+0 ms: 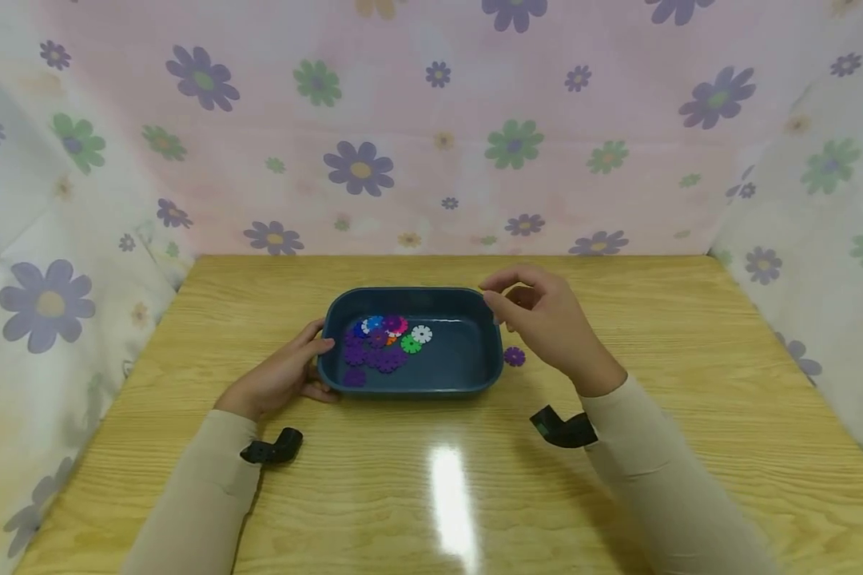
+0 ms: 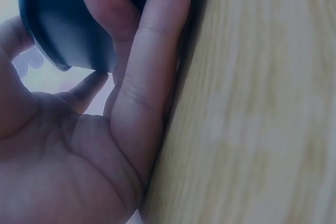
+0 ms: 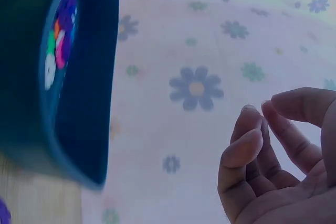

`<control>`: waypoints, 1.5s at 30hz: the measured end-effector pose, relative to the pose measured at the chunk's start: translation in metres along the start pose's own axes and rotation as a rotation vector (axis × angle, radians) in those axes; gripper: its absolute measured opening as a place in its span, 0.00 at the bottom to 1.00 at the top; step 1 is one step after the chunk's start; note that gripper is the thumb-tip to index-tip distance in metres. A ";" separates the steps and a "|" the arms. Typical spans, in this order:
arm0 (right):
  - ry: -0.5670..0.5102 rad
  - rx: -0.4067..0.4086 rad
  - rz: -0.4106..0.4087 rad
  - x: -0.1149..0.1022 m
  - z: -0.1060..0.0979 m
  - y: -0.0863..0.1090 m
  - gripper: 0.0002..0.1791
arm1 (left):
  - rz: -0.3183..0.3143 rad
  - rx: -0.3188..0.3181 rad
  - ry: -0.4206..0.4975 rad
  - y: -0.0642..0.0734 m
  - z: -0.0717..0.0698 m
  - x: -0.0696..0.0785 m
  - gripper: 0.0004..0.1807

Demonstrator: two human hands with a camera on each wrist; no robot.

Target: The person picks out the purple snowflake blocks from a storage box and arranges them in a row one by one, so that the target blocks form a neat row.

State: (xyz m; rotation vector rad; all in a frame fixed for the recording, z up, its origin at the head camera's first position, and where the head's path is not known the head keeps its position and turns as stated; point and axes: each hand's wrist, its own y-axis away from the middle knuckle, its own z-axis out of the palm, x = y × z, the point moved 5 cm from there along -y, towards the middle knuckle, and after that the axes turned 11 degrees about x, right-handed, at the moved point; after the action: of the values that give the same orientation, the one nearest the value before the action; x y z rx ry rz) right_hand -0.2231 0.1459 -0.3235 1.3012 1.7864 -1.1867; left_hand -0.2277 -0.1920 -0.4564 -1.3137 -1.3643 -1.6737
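Observation:
A dark blue plastic basin [image 1: 460,363] stands on the table in the head view. Gathered mostly in its left half are several notched plastic discs, purple ones [image 1: 388,359] among white, green, blue, pink and orange. My left hand [image 1: 288,371] grips the basin's left end, thumb over the rim and other fingers outside, low against its wall. Beside the right rim, my right hand [image 1: 546,319] hovers with loosely bent fingers. In the right wrist view, nothing shows between its thumb and fingertips, and the basin [image 3: 86,145] is apart from them.
One purple disc [image 1: 514,356] lies on the wooden table [image 1: 374,479] just right of the basin. Black wrist-worn devices [image 1: 276,447] jut inward from both sleeves. Flower-patterned cloth [image 1: 403,96] hangs behind the table and along both sides.

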 end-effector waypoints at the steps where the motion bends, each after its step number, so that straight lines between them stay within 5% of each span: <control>1: -0.013 -0.009 -0.003 -0.003 0.007 0.000 0.10 | -0.003 0.001 0.003 0.000 0.000 0.000 0.32; 8: -0.059 -0.120 -0.071 -0.017 0.071 -0.007 0.07 | 0.009 -0.005 0.004 0.001 -0.003 0.003 0.32; 16: 0.002 -0.233 -0.074 -0.005 0.127 -0.020 0.06 | -0.005 0.001 0.010 0.000 -0.002 0.003 0.32; 33: 0.259 -0.379 0.018 0.036 0.156 -0.017 0.09 | 0.015 -0.026 0.022 -0.006 0.002 -0.001 0.32; 45: 0.380 -0.454 0.008 0.039 0.164 -0.013 0.15 | 0.028 -0.028 0.009 -0.002 -0.002 0.000 0.33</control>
State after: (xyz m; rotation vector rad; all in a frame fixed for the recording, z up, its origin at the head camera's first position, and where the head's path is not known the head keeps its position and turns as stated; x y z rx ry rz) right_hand -0.2512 0.0090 -0.4192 1.3086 2.1532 -0.4953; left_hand -0.2297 -0.1932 -0.4575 -1.3333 -1.3157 -1.6832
